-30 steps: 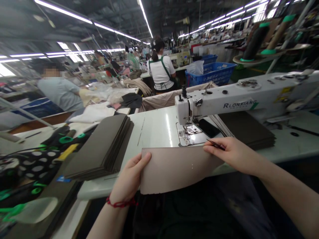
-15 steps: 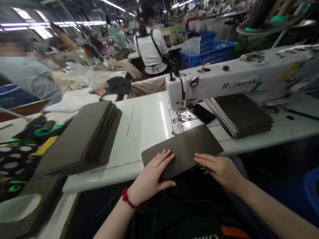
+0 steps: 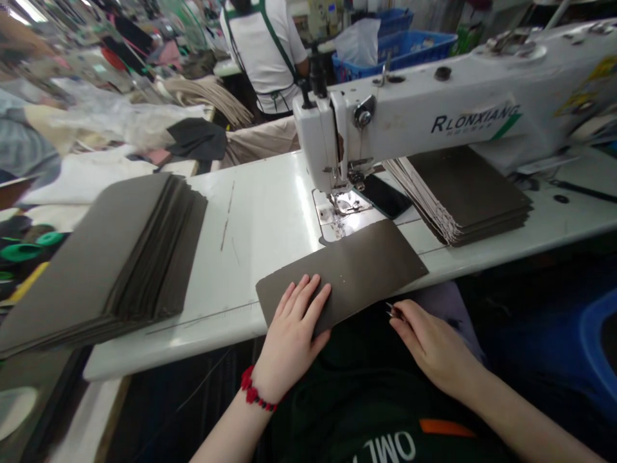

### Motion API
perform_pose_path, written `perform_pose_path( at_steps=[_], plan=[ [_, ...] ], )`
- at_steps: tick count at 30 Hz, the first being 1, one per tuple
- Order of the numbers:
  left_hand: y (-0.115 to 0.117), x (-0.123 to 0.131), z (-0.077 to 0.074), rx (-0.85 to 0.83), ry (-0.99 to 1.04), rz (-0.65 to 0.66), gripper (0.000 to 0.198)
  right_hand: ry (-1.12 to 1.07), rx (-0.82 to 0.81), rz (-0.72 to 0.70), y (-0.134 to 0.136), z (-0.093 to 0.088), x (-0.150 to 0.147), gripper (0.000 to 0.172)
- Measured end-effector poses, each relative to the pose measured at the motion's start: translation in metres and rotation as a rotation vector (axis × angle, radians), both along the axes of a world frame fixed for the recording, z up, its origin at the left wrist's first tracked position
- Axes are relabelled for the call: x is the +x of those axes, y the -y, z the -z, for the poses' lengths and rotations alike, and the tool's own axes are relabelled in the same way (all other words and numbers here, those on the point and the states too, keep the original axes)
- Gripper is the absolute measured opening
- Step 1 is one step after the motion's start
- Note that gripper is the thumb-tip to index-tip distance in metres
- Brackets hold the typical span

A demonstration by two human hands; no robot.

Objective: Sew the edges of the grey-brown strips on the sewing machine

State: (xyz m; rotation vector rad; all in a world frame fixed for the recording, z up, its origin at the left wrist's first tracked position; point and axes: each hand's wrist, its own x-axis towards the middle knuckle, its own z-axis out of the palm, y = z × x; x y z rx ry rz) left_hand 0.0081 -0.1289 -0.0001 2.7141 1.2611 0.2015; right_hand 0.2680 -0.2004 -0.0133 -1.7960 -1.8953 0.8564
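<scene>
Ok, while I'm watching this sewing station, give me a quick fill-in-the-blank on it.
The left hand wears a ____ bracelet.
The dark sheet lies under the ____ hand, while the right hand pinches a small pointed tool.
The sewing machine's arm reads ____.

Missing words: red; left; RLONXIANG.

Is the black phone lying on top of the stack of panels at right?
No, the phone lies on the sewing table beside the needle plate, left of the stack of panels.

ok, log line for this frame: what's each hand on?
left hand: flat on dark brown rectangular sheet | right hand: pinching small pointed metal tool | behind sheet: white sewing machine
</scene>
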Motion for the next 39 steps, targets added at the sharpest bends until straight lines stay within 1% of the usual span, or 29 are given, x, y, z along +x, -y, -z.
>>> perform_pose_path(
  at_steps=[2, 4, 8, 10, 12, 15, 17, 21, 24, 28, 32, 39],
  plan=[
    [0.003, 0.005, 0.003, 0.015, -0.011, -0.028, 0.062, 0.072, 0.035, -0.007, -0.003, 0.006, -0.006, 0.020],
    [0.006, 0.012, 0.006, 0.042, -0.019, -0.069, 0.060, 0.100, 0.012, -0.044, -0.005, 0.007, -0.014, 0.019],
    [0.009, 0.022, 0.012, 0.085, -0.021, -0.127, 0.056, -0.063, -0.106, -0.130, -0.002, 0.004, -0.033, 0.022],
    [0.009, 0.024, 0.013, 0.089, -0.018, -0.132, 0.055, -0.130, -0.138, -0.121, 0.000, 0.004, -0.040, 0.023],
    [0.009, 0.024, 0.012, 0.087, -0.014, -0.137, 0.055, -0.140, -0.142, -0.070, 0.000, 0.008, -0.043, 0.023],
    [0.009, 0.023, 0.012, 0.084, -0.004, -0.139, 0.055, -0.112, -0.127, 0.001, 0.000, 0.015, -0.043, 0.023],
    [0.010, 0.022, 0.011, 0.087, 0.006, -0.135, 0.055, -0.085, -0.106, 0.015, -0.001, 0.018, -0.042, 0.022],
    [0.009, 0.022, 0.011, 0.094, 0.023, -0.131, 0.055, -0.032, -0.061, 0.002, 0.000, 0.020, -0.042, 0.020],
    [0.008, 0.022, 0.010, 0.101, 0.036, -0.134, 0.053, -0.001, -0.059, 0.010, 0.001, 0.020, -0.043, 0.021],
    [0.009, 0.022, 0.010, 0.110, 0.047, -0.137, 0.051, -0.010, -0.059, 0.022, 0.001, 0.019, -0.042, 0.020],
    [0.009, 0.023, 0.011, 0.134, 0.052, -0.139, 0.050, 0.008, -0.056, 0.001, -0.001, 0.018, -0.043, 0.020],
    [0.008, 0.022, 0.012, 0.128, 0.059, -0.138, 0.053, -0.010, -0.048, -0.023, -0.006, 0.017, -0.048, 0.021]
  ],
)
